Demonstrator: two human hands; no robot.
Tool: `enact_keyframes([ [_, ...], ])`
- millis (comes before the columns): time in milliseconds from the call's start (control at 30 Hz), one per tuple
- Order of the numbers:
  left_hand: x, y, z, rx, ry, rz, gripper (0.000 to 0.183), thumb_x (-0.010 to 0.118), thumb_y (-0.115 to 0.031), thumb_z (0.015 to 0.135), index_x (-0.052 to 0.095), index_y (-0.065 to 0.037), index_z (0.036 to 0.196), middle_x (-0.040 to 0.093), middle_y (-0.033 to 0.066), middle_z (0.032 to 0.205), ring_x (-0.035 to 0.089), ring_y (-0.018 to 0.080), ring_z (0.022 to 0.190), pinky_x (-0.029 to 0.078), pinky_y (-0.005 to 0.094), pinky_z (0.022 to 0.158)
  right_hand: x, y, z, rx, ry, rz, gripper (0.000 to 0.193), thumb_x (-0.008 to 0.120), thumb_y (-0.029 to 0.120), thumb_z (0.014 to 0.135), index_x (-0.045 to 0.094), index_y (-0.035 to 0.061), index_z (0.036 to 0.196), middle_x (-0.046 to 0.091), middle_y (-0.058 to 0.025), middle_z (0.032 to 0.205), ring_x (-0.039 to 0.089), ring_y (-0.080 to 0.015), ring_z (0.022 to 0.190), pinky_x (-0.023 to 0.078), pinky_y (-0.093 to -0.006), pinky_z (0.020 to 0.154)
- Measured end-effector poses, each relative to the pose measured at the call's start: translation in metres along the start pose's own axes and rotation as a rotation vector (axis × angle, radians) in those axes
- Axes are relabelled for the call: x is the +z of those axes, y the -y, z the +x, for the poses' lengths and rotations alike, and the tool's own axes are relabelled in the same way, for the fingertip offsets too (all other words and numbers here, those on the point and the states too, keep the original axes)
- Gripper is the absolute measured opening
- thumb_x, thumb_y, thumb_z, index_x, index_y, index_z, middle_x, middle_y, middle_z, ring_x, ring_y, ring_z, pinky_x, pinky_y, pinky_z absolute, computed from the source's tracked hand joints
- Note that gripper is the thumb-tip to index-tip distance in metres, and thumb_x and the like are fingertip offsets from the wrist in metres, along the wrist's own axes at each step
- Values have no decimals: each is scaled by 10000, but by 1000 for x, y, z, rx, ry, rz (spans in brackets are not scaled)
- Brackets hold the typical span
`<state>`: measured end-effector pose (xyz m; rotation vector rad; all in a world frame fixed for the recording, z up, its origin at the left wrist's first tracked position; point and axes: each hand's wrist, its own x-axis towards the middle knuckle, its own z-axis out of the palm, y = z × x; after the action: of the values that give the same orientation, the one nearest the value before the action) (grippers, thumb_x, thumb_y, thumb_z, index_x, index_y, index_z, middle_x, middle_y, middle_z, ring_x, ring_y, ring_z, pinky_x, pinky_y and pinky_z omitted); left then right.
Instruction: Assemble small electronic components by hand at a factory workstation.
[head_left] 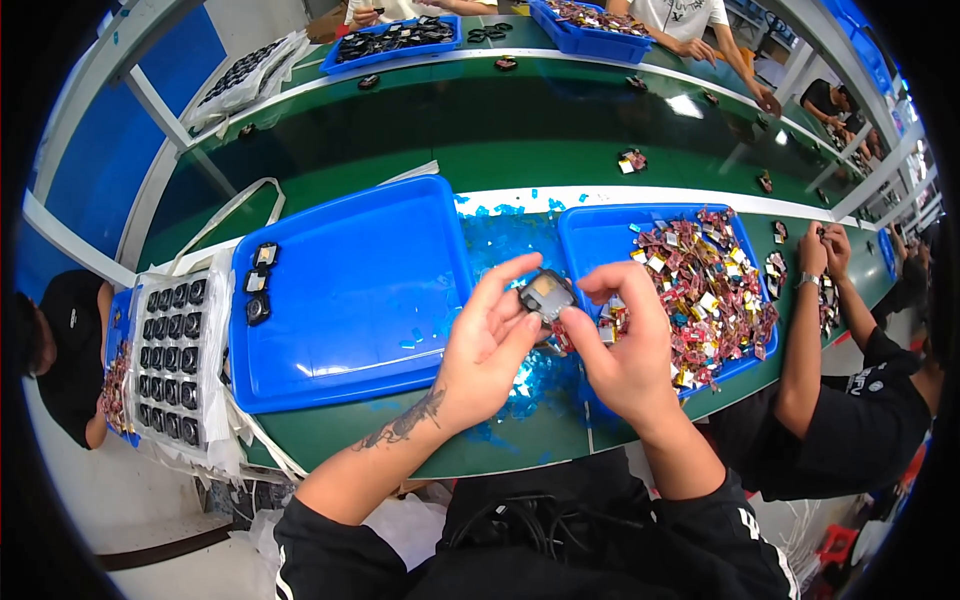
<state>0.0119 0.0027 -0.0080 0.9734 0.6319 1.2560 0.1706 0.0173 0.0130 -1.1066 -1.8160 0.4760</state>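
Observation:
Between my two hands is a small dark housing (547,296) with a grey, squarish face, over the gap between two blue trays. My left hand (482,352) grips its left side between thumb and fingers. On the other side, the thumb of my right hand (635,350) presses its edge, index finger curled above. Some reddish parts show just below the housing, partly hidden. To the left, a blue tray (350,300) has a few similar black housings (262,268) in its far left corner. The blue tray (590,222) at right is heaped with small red circuit boards with silvery and yellow pieces (700,295).
Blue film scraps (525,385) litter the green table between the trays. At left stands a white tray of round black parts (172,355). A green conveyor (420,125) carries scattered parts beyond. A co-worker's hands (825,245) are close on the right; others work across the belt.

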Motion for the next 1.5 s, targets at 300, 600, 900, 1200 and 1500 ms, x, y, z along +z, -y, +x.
enact_keyframes([
  [300, -6, -8, 1, 342, 50, 787, 317, 575, 31, 865, 631, -35, 1170, 589, 164, 1153, 636, 248, 1018, 517, 318, 835, -14, -1, -14, 380, 105, 664, 126, 662, -25, 858, 612, -49, 970, 666, -84, 904, 645, -107, 830, 544, -230, 748],
  [600, -6, -11, -2, 292, 88, 749, 242, 705, 7, 795, 702, -9, 1036, 643, 130, 1043, 656, 191, 912, 536, 280, 742, -31, -9, -14, 511, 276, 989, 118, 671, 9, 854, 589, -22, 933, 611, -61, 933, 597, -101, 864, 509, -238, 763],
  [900, -8, -6, 0, -91, 140, 222, 186, 664, 78, 817, 694, 43, 997, 618, 115, 970, 653, 186, 899, 571, 289, 815, -30, -6, -19, 430, 244, 972, 149, 675, -12, 841, 588, -9, 962, 603, -38, 934, 573, -90, 866, 482, -227, 787],
  [1200, -11, -1, 1, -93, 140, 278, 251, 642, 104, 817, 663, 61, 1064, 611, 133, 1081, 637, 210, 1018, 546, 302, 893, -22, 2, -19, 241, 116, 355, 276, 690, -54, 801, 554, -12, 1038, 625, -63, 902, 625, -104, 821, 530, -239, 728],
  [1500, -11, -1, 0, -15, 138, 407, 350, 615, 82, 840, 620, 18, 1184, 554, 141, 1246, 606, 207, 1090, 508, 292, 949, -29, -1, -11, 337, 249, 372, 339, 659, -71, 813, 461, 27, 1070, 612, -44, 878, 600, -83, 801, 469, -209, 693],
])
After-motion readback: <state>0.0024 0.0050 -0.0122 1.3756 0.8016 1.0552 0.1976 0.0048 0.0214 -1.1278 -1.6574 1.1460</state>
